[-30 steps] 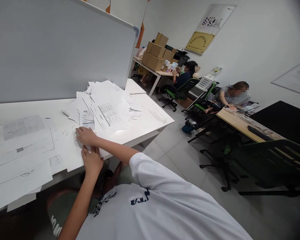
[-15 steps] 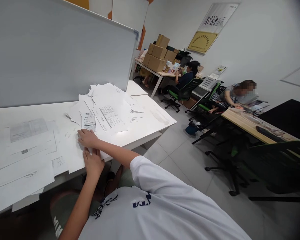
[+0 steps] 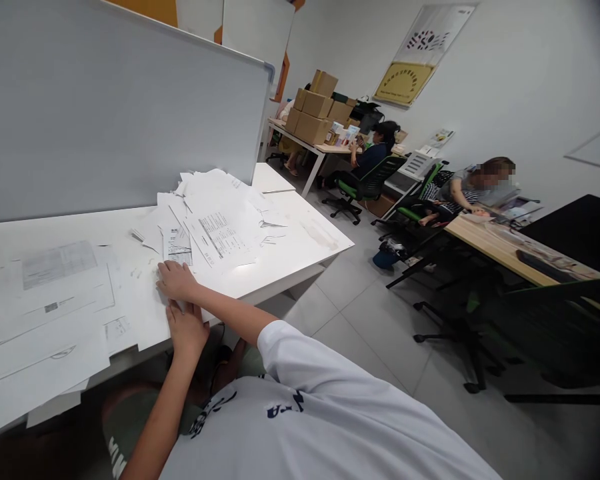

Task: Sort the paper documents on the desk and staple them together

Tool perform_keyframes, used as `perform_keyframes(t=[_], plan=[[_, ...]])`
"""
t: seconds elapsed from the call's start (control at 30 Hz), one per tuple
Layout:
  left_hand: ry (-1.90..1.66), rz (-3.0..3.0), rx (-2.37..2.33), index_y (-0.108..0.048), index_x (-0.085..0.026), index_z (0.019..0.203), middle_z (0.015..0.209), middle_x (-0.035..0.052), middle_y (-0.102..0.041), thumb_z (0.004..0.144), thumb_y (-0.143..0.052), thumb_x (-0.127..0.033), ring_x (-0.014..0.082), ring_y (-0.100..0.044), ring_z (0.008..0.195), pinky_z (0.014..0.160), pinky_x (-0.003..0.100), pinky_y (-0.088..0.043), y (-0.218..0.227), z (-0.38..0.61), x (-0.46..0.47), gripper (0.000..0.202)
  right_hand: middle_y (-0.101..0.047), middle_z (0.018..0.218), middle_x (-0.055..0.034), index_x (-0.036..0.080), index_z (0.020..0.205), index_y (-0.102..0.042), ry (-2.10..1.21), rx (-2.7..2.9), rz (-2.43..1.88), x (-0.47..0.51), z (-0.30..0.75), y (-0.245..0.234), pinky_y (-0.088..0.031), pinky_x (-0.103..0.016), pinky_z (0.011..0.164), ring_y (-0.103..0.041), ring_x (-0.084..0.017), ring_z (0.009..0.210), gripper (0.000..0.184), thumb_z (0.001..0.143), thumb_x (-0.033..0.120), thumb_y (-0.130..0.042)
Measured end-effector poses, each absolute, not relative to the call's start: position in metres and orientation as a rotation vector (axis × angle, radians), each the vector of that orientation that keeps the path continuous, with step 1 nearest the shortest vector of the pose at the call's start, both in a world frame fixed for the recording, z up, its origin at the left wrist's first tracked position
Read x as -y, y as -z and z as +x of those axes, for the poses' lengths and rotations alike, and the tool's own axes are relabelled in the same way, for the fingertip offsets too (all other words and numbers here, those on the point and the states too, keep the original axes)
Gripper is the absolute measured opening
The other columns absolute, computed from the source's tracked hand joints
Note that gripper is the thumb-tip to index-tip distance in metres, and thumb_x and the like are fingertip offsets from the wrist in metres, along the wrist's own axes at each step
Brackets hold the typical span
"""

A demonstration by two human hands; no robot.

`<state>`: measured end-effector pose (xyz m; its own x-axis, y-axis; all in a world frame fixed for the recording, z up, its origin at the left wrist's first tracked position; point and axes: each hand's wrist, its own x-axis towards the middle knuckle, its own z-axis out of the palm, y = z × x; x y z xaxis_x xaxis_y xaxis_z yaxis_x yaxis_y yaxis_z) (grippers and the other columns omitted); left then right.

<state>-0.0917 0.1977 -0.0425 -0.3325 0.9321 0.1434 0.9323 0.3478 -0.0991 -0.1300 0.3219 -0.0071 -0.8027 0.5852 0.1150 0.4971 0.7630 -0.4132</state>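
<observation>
My right hand (image 3: pixel 177 281) rests on the white table (image 3: pixel 310 233) near its front edge, fingers stretched out to the left and slightly bent. Just below it, my left hand (image 3: pixel 187 327) lies with its fingers extended, their tips partly hidden beneath the right hand. Neither hand shows anything clearly held; what lies under the fingertips is hidden. Beyond the right hand, a printed slip (image 3: pixel 177 247) sticks out from a loose pile of papers (image 3: pixel 220 207). Left of both hands, printed sheets (image 3: pixel 50 300) are spread across the table, some overhanging its front edge.
A large whiteboard (image 3: pixel 120 107) stands along the table's back. Cardboard boxes (image 3: pixel 313 107) are stacked on a farther desk, where a person (image 3: pixel 375 150) sits. Another person (image 3: pixel 463 190) sits by the wooden desk (image 3: pixel 480 237) at right. Office chairs (image 3: pixel 460 340) stand on the tiled floor.
The view has shifted slightly. Both hands stay in nearly the same place on the table, and the papers lie as before.
</observation>
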Motion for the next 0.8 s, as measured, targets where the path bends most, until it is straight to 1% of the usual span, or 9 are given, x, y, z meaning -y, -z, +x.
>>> perform_keyframes(t=[0.1, 0.23, 0.33, 0.4, 0.47, 0.57, 0.67, 0.8], plan=[[-0.04, -1.71, 2.434, -0.037, 0.0, 0.148, 0.149, 0.0209, -0.043, 0.081, -0.057, -0.027, 0.0515, -0.026, 0.139, 0.116, 0.054, -0.018, 0.04, -0.091, -0.195, 0.075, -0.044, 0.147, -0.0166, 0.011, 0.139, -0.038, -0.588, 2.692, -0.877, -0.319, -0.128, 0.009, -0.029, -0.057, 0.116, -0.039, -0.03, 0.138, 0.048, 0.097, 0.032, -0.045], [-0.018, -1.775, 2.394, -0.042, -0.001, 0.145, 0.141, 0.0208, -0.051, 0.083, -0.055, -0.025, 0.049, -0.029, 0.138, 0.115, 0.053, -0.021, 0.038, -0.094, -0.188, 0.068, -0.042, 0.149, -0.0164, 0.012, 0.142, -0.036, -0.668, 2.637, -0.876, -0.318, -0.125, 0.015, -0.029, -0.056, 0.116, -0.042, -0.029, 0.136, 0.051, 0.096, 0.032, -0.046], [0.034, -1.788, 2.361, -0.046, -0.003, 0.143, 0.143, 0.0185, -0.05, 0.083, -0.053, -0.019, 0.0486, -0.028, 0.139, 0.115, 0.054, -0.022, 0.04, -0.097, -0.184, 0.062, -0.042, 0.15, -0.0147, 0.014, 0.142, -0.037, -0.778, 2.557, -0.854, -0.319, -0.121, 0.018, -0.026, -0.053, 0.119, -0.041, -0.026, 0.138, 0.049, 0.097, 0.029, -0.046], [0.055, -1.793, 2.353, -0.049, -0.003, 0.142, 0.146, 0.0171, -0.048, 0.082, -0.053, -0.017, 0.0491, -0.026, 0.14, 0.116, 0.054, -0.023, 0.043, -0.098, -0.184, 0.061, -0.045, 0.148, -0.0117, 0.017, 0.14, -0.043, -0.89, 2.48, -0.845, -0.321, -0.118, 0.018, -0.024, -0.049, 0.12, -0.041, -0.023, 0.139, 0.044, 0.097, 0.027, -0.048], [0.064, -1.792, 2.348, -0.049, -0.003, 0.142, 0.147, 0.0161, -0.047, 0.082, -0.053, -0.016, 0.0494, -0.024, 0.141, 0.116, 0.055, -0.023, 0.044, -0.098, -0.184, 0.061, -0.049, 0.144, -0.0097, 0.019, 0.135, -0.049, -1.01, 2.385, -0.849, -0.323, -0.115, 0.018, -0.029, -0.043, 0.119, -0.043, -0.02, 0.137, 0.039, 0.097, 0.025, -0.05], [0.079, -1.777, 2.341, -0.046, -0.005, 0.144, 0.15, 0.016, -0.043, 0.081, -0.055, -0.015, 0.0489, -0.022, 0.142, 0.116, 0.055, -0.024, 0.045, -0.097, -0.185, 0.064, -0.054, 0.136, -0.0097, 0.018, 0.13, -0.056, -1.149, 2.268, -0.871, -0.326, -0.111, 0.017, -0.038, -0.034, 0.112, -0.049, -0.019, 0.132, 0.036, 0.095, 0.024, -0.055], [0.089, -1.771, 2.358, -0.047, -0.005, 0.144, 0.151, 0.0172, -0.042, 0.079, -0.056, -0.014, 0.0486, -0.02, 0.143, 0.117, 0.056, -0.022, 0.044, -0.096, -0.186, 0.066, -0.054, 0.132, -0.0101, 0.017, 0.127, -0.058, -1.19, 2.247, -0.878, -0.328, -0.11, 0.018, -0.039, -0.033, 0.111, -0.051, -0.02, 0.129, 0.036, 0.093, 0.026, -0.06], [0.035, -1.764, 2.385, -0.05, -0.005, 0.142, 0.15, 0.016, -0.044, 0.079, -0.058, -0.016, 0.0489, -0.021, 0.143, 0.117, 0.055, -0.021, 0.042, -0.095, -0.187, 0.064, -0.054, 0.13, -0.0097, 0.018, 0.126, -0.059, -1.175, 2.267, -0.855, -0.33, -0.111, 0.022, -0.039, -0.032, 0.112, -0.05, -0.019, 0.129, 0.036, 0.091, 0.028, -0.062]])
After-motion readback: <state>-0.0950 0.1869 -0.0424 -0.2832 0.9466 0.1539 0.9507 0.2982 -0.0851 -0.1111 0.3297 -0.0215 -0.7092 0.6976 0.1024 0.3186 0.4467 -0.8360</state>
